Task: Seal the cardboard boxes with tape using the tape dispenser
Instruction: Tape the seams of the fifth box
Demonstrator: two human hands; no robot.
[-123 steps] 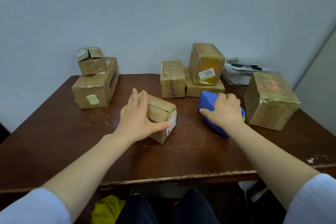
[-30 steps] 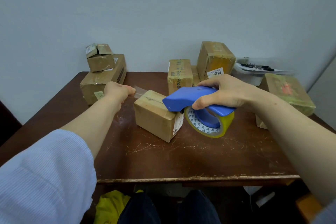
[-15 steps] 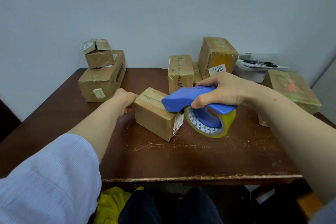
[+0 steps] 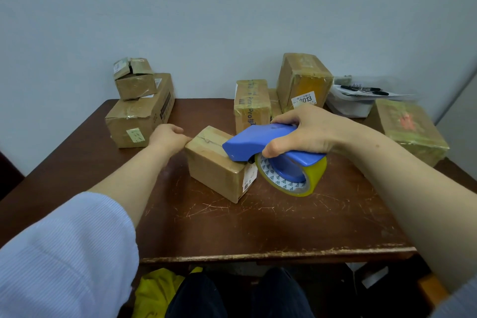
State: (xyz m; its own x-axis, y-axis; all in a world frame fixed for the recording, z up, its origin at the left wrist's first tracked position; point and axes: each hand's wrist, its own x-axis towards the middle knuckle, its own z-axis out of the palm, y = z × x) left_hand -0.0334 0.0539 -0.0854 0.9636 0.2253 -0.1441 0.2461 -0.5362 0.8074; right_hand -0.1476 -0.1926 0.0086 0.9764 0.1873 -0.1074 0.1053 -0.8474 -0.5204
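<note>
A small cardboard box (image 4: 214,168) lies in the middle of the brown table (image 4: 258,227). My right hand (image 4: 307,134) grips the blue tape dispenser (image 4: 247,144), whose front end rests on the box's top near its right edge. The yellow tape roll (image 4: 291,178) hangs beside the box's right end. My left hand (image 4: 167,137) is at the box's far-left end with curled fingers, the thumb against the top edge where the clear tape end lies. The tape itself is barely visible on the box top.
Two stacked boxes (image 4: 139,116) stand at the back left. More boxes (image 4: 251,103) sit at the back centre, and a larger one (image 4: 410,129) on the right. A white tray with pens (image 4: 356,100) is behind it. The table's front edge is close to me.
My left hand brought the pinched tape end down against the box's left end. The dispenser sank onto the box's top at the right edge.
</note>
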